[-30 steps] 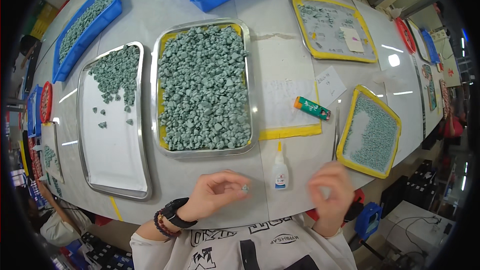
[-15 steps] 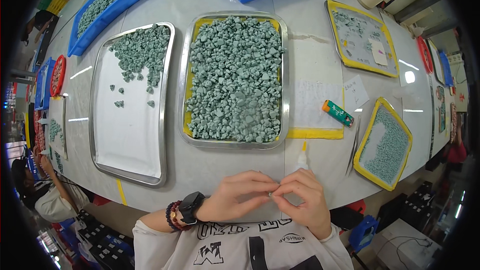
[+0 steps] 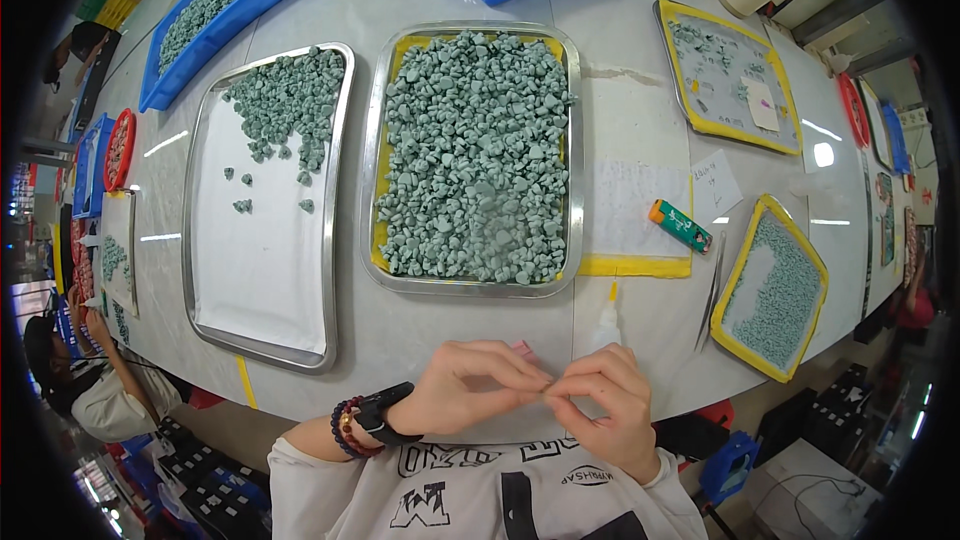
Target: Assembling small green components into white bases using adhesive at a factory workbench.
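Bench: pale grey bench (image 3: 640, 30), smooth with glare patches, curving away from both hands; strips of yellow tape on it
Room: crowded work floor; another person (image 3: 75, 380) sits low at the far left of the left hand; blue crates and boxes below the bench edge
Left hand: left hand (image 3: 470, 385) at the near bench edge, fingers curled, tips pinched together against the right hand's tips; dark watch and bead bracelets on the wrist
Right hand: right hand (image 3: 605, 395) likewise curled, thumb and forefinger pressed shut at the meeting point
Held item: something small and pink (image 3: 521, 347) peeks above the left fingers; cannot tell what it is or which hand grips it
Glue bottle: small white glue bottle (image 3: 606, 325) with yellow nozzle, just beyond the right hand, partly hidden by it
Full tray: steel tray (image 3: 372, 190) with yellow liner, straight ahead of the hands, heaped with grey-green, pebbly small pieces (image 3: 475, 160)
Sparse tray: second steel tray (image 3: 260, 340) ahead and left of the left hand, white liner, pieces clustered at its far end
Lighter: orange and green lighter (image 3: 680, 226) ahead and right of the right hand
Small tray: yellow-rimmed tray (image 3: 745, 355) right of the right hand, finer green pieces
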The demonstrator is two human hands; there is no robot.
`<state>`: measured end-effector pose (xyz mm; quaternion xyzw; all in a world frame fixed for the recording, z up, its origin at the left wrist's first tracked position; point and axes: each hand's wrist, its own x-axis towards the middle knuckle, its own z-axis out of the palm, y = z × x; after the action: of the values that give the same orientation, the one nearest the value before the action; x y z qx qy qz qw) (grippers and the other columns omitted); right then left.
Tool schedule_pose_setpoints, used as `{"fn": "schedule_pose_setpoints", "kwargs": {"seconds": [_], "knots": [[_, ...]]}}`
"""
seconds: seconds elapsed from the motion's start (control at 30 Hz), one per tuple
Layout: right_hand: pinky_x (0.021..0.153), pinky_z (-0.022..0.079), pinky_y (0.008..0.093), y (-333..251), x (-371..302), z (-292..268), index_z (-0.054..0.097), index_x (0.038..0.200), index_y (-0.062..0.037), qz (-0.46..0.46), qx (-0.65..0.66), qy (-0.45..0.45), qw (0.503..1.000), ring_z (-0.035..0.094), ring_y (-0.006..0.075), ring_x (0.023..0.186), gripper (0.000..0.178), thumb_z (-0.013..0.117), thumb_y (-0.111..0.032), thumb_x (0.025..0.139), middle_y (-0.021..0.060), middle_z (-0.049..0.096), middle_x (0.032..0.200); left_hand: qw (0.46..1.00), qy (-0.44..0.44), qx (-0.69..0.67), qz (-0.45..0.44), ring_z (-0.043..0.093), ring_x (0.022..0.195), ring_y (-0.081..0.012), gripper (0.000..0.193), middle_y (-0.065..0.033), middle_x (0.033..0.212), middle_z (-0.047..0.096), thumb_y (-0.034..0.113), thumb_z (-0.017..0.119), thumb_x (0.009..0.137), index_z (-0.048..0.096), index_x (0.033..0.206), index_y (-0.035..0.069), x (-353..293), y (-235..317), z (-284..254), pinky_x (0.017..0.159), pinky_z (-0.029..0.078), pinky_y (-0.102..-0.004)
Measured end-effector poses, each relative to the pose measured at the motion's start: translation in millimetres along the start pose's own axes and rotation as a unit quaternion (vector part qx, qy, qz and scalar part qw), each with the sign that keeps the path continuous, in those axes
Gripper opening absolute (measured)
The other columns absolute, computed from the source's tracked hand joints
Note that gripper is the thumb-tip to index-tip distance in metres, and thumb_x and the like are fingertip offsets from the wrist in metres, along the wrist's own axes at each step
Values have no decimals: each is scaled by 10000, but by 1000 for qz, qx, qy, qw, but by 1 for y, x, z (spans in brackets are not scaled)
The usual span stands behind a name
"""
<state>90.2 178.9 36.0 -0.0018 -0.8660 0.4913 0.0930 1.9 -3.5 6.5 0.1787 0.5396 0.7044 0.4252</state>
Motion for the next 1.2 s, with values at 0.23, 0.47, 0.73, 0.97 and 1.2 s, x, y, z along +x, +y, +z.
{"fn": "schedule_pose_setpoints", "kwargs": {"seconds": [0.23, 0.47, 0.73, 0.97, 1.2], "knots": [[672, 388, 312, -4, -2, 1, 667, 764, -91, -22, -36, 24, 999, 528, 194, 708, 217, 748, -3, 582, 8, 598, 785, 999, -9, 17, 42, 639, 934, -191, 231, -111, 980, 669, -108, 668, 749, 708, 940, 16, 2, 4, 0, 857, 491, -315], [672, 388, 313, -5, -2, 4, 670, 768, -90, -39, -61, 41, 997, 525, 196, 707, 236, 756, 3, 569, 6, 595, 791, 1000, -10, -17, 9, 623, 963, -176, 215, -96, 1031, 667, -75, 655, 786, 700, 969, 29, -1, 4, -1, 989, 420, -347], [671, 390, 319, -5, -1, 4, 677, 785, -91, -54, -64, 38, 996, 527, 198, 709, 252, 766, -5, 566, 4, 594, 796, 997, -23, -70, -31, 613, 960, -157, 206, -94, 1015, 666, -68, 655, 797, 702, 972, 28, 0, 2, -4, 1029, 378, -345], [682, 395, 328, -5, 1, 0, 684, 816, -106, -94, -115, 24, 989, 528, 187, 720, 260, 760, -41, 576, -8, 590, 808, 993, -44, -61, -94, 596, 969, -149, 221, -86, 1002, 664, -53, 679, 788, 699, 994, 22, 4, 8, -9, 1012, 385, -323], [693, 407, 334, 3, 1, -4, 674, 861, -97, -204, -168, -10, 964, 540, 172, 730, 271, 735, -57, 601, -15, 588, 848, 984, -69, -110, -119, 587, 936, -155, 229, -115, 1020, 630, -108, 657, 782, 684, 988, -13, 6, 4, -9, 815, 481, -263]]}}
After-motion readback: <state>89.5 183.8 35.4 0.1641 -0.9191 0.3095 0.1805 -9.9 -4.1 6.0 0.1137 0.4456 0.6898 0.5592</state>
